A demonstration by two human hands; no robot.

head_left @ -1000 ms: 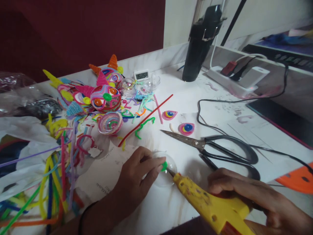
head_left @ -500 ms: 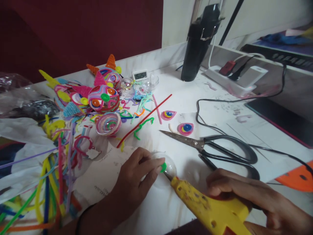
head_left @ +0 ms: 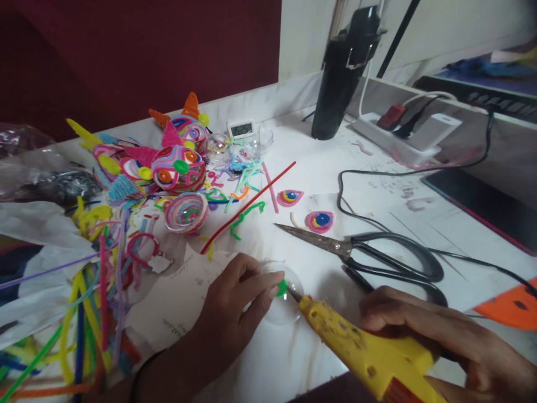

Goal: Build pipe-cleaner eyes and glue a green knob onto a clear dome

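The left hand [head_left: 235,302] rests on the white desk [head_left: 319,168], fingers curled around a clear plastic half-sphere [head_left: 283,296] and pressing a small green pipe-cleaner piece [head_left: 281,287] onto its top. The right hand [head_left: 444,338] is wrapped around the handle of a yellow hot glue gun [head_left: 364,352], whose metal nozzle touches the dome just beside the green piece. The gun body is spotted with old glue; no brand shows on it.

Under the left wrist lies a printed paper slip [head_left: 176,305]; its lines of small text are too blurred to read. A small digital clock [head_left: 242,129] near the back wall shows digits that look like 25:25, though not clearly. Black-handled scissors [head_left: 369,257] lie closed just behind the glue gun, blades pointing left, near two teardrop-shaped coils [head_left: 306,210].

To the left, finished pipe-cleaner balls [head_left: 178,168] and loose pipe cleaners [head_left: 96,291] crowd the desk up to its near edge. Open surface remains between the scissors and a black bottle [head_left: 339,78] at the back. A black cable [head_left: 419,173] loops across the right side from a white power strip [head_left: 403,140]. The desk's front edge runs just below both hands.
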